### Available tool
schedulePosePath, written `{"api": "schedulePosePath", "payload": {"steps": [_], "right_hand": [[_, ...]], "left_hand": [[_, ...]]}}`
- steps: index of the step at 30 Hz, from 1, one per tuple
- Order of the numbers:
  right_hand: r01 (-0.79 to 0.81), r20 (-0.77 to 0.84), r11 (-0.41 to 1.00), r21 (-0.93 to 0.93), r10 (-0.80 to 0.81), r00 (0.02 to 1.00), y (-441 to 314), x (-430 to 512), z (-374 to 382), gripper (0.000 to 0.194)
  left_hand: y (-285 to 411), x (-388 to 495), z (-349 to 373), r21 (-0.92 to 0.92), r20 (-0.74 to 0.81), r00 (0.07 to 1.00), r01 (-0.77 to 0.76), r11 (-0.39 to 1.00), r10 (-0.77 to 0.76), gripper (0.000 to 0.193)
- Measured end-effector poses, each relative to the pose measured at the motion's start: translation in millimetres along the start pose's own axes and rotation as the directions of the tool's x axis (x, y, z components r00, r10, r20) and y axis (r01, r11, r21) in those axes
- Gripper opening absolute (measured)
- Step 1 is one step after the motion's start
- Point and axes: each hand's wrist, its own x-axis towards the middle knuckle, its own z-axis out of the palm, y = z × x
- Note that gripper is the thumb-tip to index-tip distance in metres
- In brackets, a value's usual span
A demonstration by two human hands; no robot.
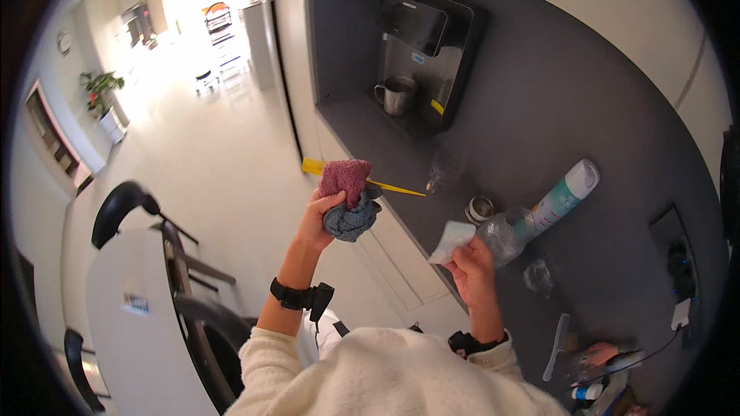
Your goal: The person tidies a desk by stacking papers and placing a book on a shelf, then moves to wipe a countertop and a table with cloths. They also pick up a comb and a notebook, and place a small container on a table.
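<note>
Both of my hands are held out before me near the front edge of the dark counter (pixel 430 231). My left hand (pixel 317 225) grips a bunched bundle of cloth: a dusty-red towelling cloth (pixel 345 179) above and a blue-grey cloth (pixel 351 219) below. A long yellow tool (pixel 399 188) sticks out on both sides behind the bundle; its middle is hidden, and I cannot tell whether the hand holds it. Between the thumb and fingers of my right hand (pixel 475 271) is a flat whitish pad (pixel 454 241). Just beyond it are a clear plastic item (pixel 503 240) and a small open round container (pixel 479 209).
A black water dispenser (pixel 430 52) with a metal mug (pixel 399 95) stands at the back. A spray can (pixel 558 199), a pale comb-like strip (pixel 556 346) and a power strip (pixel 679 266) are to the right. A white table (pixel 133 335) and black chairs (pixel 124 208) are at left.
</note>
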Motion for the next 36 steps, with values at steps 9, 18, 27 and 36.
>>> {"api": "schedulePosePath", "payload": {"steps": [9, 18, 27, 36], "right_hand": [[0.538, -0.011, 0.827, -0.162, -0.547, 0.837, -3.6, 111.6, 84.7, 0.014], [0.813, -0.146, 0.482, -0.326, -0.875, 0.461, -93.9, 237.2, 206.8, 0.039], [0.863, -0.171, 0.439, -0.251, -0.898, 0.407, -102.5, 208.0, 235.1, 0.037], [0.941, -0.026, 0.334, 0.064, -0.942, 0.336, -49.8, 48.9, 367.0, 0.064]], "left_hand": [[57.2, 165.2, -124.1, 0.038, 0.238, 0.943, 0.232, 0.972, -0.234, 0.050], [113.3, 256.6, -188.8, 0.007, 0.387, 0.824, 0.445, 0.895, -0.413, 0.049], [107.8, 268.1, -199.5, 0.008, 0.492, 0.692, 0.603, 0.797, -0.528, 0.044], [101.9, 292.8, -171.8, -0.033, 0.537, 0.624, 0.688, 0.725, -0.568, 0.041]]}}
